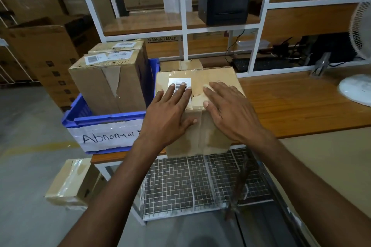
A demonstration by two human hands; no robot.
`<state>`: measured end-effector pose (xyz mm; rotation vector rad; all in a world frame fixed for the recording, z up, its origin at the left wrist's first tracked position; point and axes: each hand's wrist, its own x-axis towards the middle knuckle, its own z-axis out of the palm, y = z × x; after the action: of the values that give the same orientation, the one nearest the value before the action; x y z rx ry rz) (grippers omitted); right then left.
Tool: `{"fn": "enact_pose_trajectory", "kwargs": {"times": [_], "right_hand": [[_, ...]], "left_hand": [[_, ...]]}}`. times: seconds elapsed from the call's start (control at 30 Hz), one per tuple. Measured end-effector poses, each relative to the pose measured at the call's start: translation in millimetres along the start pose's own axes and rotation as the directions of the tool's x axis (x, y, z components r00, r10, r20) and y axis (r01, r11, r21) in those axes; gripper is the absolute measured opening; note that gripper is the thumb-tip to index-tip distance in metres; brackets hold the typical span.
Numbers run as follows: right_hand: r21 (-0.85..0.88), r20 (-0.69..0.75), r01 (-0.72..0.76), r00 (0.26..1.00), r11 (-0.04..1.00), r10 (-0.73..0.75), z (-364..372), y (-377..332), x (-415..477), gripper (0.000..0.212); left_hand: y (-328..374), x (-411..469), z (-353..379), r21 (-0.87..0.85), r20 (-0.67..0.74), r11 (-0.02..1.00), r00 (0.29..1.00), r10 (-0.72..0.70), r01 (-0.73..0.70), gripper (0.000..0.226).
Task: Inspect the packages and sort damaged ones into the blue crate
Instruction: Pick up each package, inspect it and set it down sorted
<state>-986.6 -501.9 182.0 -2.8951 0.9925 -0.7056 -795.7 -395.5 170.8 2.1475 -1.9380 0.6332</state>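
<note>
Package [202, 132] in brown cardboard sits at the near edge of the wooden table [291, 102], its near face hanging slightly over the edge, just right of the blue crate [104, 120]. I see both hands lying flat on its taped top. My left hand [170, 112] has its fingers straight and spread, the tips over a white barcode label [179, 82], the thumb reaching down the near face. My right hand [226, 110] rests beside it, fingers relaxed and extended, gripping nothing. The crate carries a white strip handwritten "Abnormal" and holds two boxes: a near box [108, 86] with torn, peeling tape on its side, and a far box [120, 46] behind it. Another taped box [180, 65] stands just beyond the package. A wire shelf [190, 182] lies under the table, a carton [68, 182] sits on the floor to the left, and a white fan [357, 90] stands at the far right.
</note>
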Motion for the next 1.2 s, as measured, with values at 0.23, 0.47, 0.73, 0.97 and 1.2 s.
{"fn": "enact_pose_trajectory", "kwargs": {"times": [0.23, 0.47, 0.73, 0.97, 1.2], "right_hand": [[-0.063, 0.028, -0.026, 0.999, 0.998, 0.028, 6, -5, 6, 0.065], [-0.083, 0.035, -0.016, 0.999, 0.996, 0.019, 3, -2, 14, 0.059], [0.034, -0.194, -0.172, 0.965, 0.984, 0.176, 27, 9, -5, 0.066], [0.605, -0.058, -0.288, 0.913, 0.742, 0.403, 76, 20, -46, 0.124], [0.529, -0.105, -0.352, 0.876, 0.772, 0.471, 59, 19, -25, 0.118]], "left_hand": [[3, 6, 4, -0.026, -0.037, 0.999, 0.999, -0.022, 0.021, 0.081], [1, 16, 4, -0.017, -0.022, 0.999, 0.999, -0.034, 0.034, 0.078], [4, -7, 19, -0.26, -0.24, 0.951, 0.943, -0.232, 0.168, 0.073], [22, -47, 55, -0.743, -0.053, 0.587, 0.846, -0.53, 0.321, 0.107], [14, -27, 34, -0.76, -0.134, 0.594, 0.831, -0.54, 0.264, 0.093]]}}
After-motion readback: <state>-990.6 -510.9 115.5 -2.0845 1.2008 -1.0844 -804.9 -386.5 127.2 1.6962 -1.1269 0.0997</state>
